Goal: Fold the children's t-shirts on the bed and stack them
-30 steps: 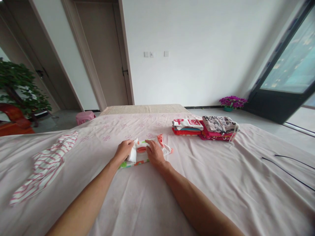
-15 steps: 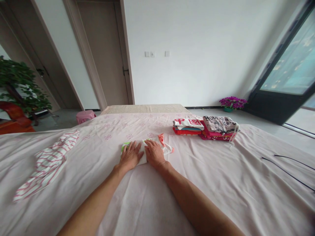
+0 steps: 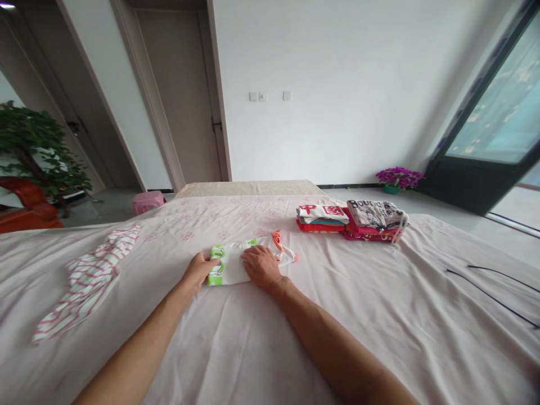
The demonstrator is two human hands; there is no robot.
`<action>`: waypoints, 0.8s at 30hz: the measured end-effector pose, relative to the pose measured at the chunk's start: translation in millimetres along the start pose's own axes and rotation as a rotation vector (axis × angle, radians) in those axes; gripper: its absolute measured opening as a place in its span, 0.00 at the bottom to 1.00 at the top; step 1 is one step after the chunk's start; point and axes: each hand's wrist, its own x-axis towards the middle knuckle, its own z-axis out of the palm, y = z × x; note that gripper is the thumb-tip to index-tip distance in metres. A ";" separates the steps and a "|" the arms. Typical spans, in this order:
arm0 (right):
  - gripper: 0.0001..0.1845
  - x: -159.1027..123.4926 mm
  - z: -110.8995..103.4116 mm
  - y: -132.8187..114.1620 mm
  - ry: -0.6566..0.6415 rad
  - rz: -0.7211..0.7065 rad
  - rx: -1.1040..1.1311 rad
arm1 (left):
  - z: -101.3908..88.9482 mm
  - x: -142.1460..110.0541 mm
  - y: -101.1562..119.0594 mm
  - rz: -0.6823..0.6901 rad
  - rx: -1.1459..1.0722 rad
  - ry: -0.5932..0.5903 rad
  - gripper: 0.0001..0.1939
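Garment (image 3: 233, 266) lies at centre frame in the head view: the left hand (image 3: 197, 271) pinches its green end, the right hand (image 3: 262, 265) rests palm-down, fingers loose. Steady pressure there while squaring that end should keep folds flat.

Left grip (image 3: 197, 271) thumb uppermost, right grip (image 3: 262, 266) palm-down
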 end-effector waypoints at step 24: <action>0.13 15.0 -50.5 67.2 0.167 0.657 1.141 | 118.5 -40.6 59.7 0.314 -0.035 -0.065 0.20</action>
